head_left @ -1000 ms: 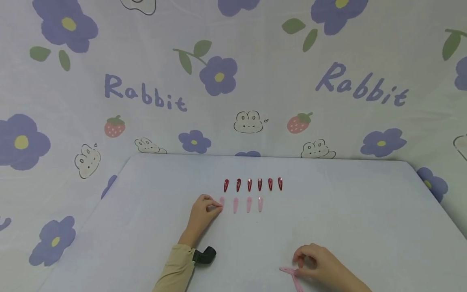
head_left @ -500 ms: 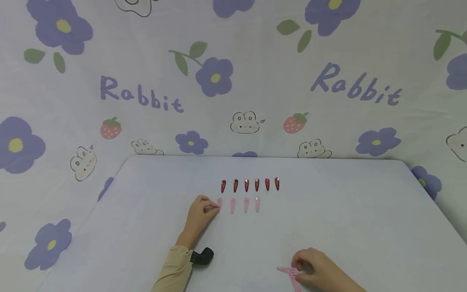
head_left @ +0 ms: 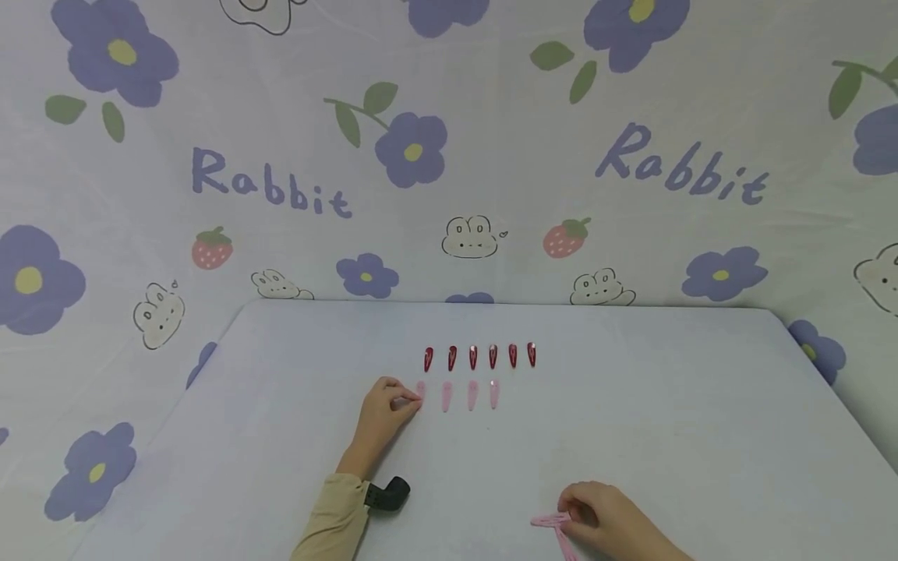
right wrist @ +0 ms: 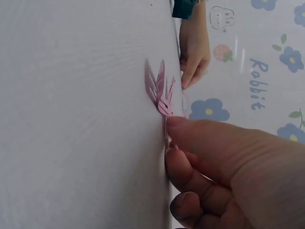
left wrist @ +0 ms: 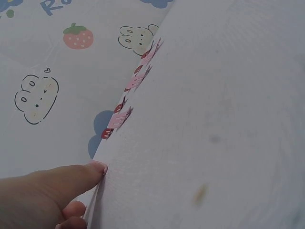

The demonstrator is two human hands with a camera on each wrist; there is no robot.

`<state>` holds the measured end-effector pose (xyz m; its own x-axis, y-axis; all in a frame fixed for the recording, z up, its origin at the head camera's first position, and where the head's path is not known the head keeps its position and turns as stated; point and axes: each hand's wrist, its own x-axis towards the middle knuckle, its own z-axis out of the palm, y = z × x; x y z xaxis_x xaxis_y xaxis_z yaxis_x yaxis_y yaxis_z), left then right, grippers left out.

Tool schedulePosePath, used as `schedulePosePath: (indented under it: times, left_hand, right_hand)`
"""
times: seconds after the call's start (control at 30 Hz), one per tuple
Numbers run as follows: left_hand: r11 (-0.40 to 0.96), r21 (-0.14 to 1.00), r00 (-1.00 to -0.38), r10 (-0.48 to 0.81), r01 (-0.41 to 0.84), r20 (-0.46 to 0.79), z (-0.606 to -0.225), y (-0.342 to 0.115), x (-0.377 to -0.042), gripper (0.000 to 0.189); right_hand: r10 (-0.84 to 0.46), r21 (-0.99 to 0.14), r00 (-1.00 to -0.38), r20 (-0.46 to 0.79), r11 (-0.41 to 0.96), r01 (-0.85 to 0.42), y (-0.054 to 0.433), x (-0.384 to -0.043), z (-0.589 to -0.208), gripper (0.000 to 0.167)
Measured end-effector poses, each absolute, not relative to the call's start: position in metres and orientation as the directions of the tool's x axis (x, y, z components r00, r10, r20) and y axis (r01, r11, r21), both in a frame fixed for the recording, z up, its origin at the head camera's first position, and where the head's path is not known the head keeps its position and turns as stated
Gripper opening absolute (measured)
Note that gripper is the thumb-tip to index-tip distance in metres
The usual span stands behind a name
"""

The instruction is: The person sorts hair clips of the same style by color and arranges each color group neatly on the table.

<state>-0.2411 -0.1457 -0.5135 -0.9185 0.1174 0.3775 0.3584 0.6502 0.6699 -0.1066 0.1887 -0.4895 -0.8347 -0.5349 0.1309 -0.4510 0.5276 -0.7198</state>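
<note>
My left hand [head_left: 382, 413] pinches the near end of a pink snap hair clip [head_left: 421, 386], the leftmost in a row lying on the white table. In the left wrist view, the thumb covers most of that clip. Several more pink hair clips [head_left: 447, 396] continue the row to the right. Near the table's front, my right hand [head_left: 609, 520] has its thumb and fingertips on a small bunch of pink hair clips [head_left: 547, 521]. Seen from the right wrist, these clips [right wrist: 164, 102] fan out beyond the thumb, and how many there are is unclear.
Behind the pink row, several dark red hair clips [head_left: 473, 358] lie in a parallel line. The white table [head_left: 666, 389] meets a patterned cloth backdrop [head_left: 505, 132] at its far edge. A black wrist device [head_left: 389, 495] is strapped at my left cuff.
My left hand stays at the same clip. The right fingers have shifted slightly at the bunch, and a clip there now lies closer against the fingertips. The head view has drifted a little.
</note>
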Motion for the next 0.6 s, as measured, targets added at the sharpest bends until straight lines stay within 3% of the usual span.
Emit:
schedulePosePath:
  times: [0.6]
  left_hand:
    - [0.653, 0.662, -0.915, 0.127, 0.367, 0.382, -0.5133, -0.1466, -0.2412, 0.007]
  right_hand:
    - [-0.44, -0.817, -0.831, 0.339, 0.299, -0.492, 0.1857, -0.1057, -0.4974, 0.027]
